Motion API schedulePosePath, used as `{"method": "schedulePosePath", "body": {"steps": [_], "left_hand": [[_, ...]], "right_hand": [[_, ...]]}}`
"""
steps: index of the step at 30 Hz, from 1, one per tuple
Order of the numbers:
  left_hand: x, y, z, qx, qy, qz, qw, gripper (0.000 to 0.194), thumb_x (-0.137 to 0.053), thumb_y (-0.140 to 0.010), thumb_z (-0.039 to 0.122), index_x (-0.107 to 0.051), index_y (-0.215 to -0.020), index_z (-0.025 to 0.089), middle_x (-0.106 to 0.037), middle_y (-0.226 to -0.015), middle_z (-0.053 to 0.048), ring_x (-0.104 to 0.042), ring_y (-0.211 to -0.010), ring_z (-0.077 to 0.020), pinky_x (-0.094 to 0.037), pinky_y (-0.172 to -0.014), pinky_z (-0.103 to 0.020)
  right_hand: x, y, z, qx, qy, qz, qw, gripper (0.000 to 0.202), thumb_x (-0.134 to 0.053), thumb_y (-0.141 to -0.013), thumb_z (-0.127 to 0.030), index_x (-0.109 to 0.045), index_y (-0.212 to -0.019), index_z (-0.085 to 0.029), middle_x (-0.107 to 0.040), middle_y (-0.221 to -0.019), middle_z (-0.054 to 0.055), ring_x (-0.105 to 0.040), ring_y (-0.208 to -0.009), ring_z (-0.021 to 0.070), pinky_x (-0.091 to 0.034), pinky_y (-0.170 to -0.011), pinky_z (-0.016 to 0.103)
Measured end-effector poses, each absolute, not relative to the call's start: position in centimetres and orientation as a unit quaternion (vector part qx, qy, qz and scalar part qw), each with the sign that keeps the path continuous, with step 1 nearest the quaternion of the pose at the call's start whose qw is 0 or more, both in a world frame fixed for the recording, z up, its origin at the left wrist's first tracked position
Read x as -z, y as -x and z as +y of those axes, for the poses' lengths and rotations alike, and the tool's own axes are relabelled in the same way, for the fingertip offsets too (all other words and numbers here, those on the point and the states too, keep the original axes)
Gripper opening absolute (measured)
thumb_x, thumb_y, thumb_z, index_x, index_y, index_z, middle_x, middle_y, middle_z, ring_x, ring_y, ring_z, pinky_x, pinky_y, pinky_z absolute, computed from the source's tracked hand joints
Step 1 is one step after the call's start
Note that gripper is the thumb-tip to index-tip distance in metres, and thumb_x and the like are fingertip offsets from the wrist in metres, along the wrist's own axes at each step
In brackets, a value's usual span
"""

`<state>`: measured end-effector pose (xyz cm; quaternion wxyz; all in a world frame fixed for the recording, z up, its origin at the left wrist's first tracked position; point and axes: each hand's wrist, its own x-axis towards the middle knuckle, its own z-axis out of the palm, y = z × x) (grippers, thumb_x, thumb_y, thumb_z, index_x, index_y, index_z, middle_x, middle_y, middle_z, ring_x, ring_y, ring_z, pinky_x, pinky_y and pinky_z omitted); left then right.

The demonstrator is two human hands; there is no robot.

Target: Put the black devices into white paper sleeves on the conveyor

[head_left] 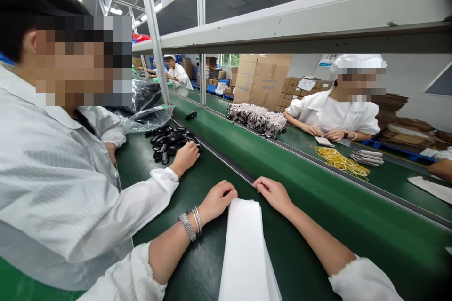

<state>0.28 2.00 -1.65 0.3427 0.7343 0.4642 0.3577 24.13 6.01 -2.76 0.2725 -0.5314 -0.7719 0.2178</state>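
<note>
A stack of long white sheets [243,249] lies on the dark green table [197,263], running from its far end between my hands down to the bottom edge. My left hand [218,200], with a watch and bracelets at the wrist, is at the stack's far left corner, its thumb and fingers pressed together; whether they pinch a sheet is too small to tell. My right hand [273,193] is beyond the stack to the right, near the belt's edge rail, apart from the sheets. Its fingers are curled together, and what they hold, if anything, is hidden.
A person in white [67,169] sits close on the left, one hand at a pile of black parts [167,141]. The green conveyor belt [282,155] crosses ahead. Beyond it are bundled pale pieces [257,117], yellow bands [341,162] and another person [339,115]. A shelf beam [300,19] hangs above.
</note>
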Motion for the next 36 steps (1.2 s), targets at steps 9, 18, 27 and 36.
{"method": "schedulePosePath", "body": {"steps": [9, 18, 27, 36], "left_hand": [[1.91, -0.29, 2.05, -0.362, -0.730, 0.463, 0.349, 0.023, -0.050, -0.090, 0.029, -0.065, -0.077, 0.016, -0.058, -0.086, -0.003, -0.056, -0.080, -0.0146, -0.044, -0.075, -0.026], [1.65, -0.28, 1.90, -0.363, -0.734, 0.460, 0.344, 0.025, -0.049, -0.090, 0.031, -0.065, -0.077, 0.016, -0.059, -0.086, -0.003, -0.056, -0.080, -0.0148, -0.045, -0.075, -0.026], [1.43, -0.31, 1.95, -0.358, -0.733, 0.462, 0.348, 0.025, -0.048, -0.090, 0.031, -0.064, -0.077, 0.017, -0.058, -0.086, -0.003, -0.057, -0.082, -0.0157, -0.046, -0.077, -0.028], [1.24, -0.35, 1.79, -0.350, -0.733, 0.466, 0.351, 0.026, -0.047, -0.090, 0.031, -0.064, -0.078, 0.016, -0.058, -0.087, -0.004, -0.056, -0.082, -0.0159, -0.045, -0.077, -0.028]], "right_hand": [[2.75, -24.06, 5.99, -0.219, 0.535, -0.770, 0.269, 0.026, -0.043, -0.087, -0.031, -0.068, -0.091, -0.027, -0.069, -0.080, -0.002, -0.059, -0.067, 0.0154, -0.038, -0.062, 0.026], [2.80, -24.02, 6.11, -0.220, 0.532, -0.771, 0.272, 0.026, -0.043, -0.087, -0.031, -0.068, -0.091, -0.026, -0.069, -0.080, -0.001, -0.059, -0.067, 0.0156, -0.038, -0.062, 0.026], [2.80, -24.05, 6.25, -0.220, 0.528, -0.772, 0.278, 0.026, -0.043, -0.088, -0.032, -0.068, -0.091, -0.026, -0.069, -0.080, -0.001, -0.059, -0.067, 0.0161, -0.039, -0.063, 0.027], [2.70, -24.05, 6.04, -0.218, 0.533, -0.771, 0.272, 0.026, -0.043, -0.088, -0.032, -0.068, -0.091, -0.026, -0.069, -0.081, -0.001, -0.059, -0.067, 0.0158, -0.038, -0.062, 0.026]]}}
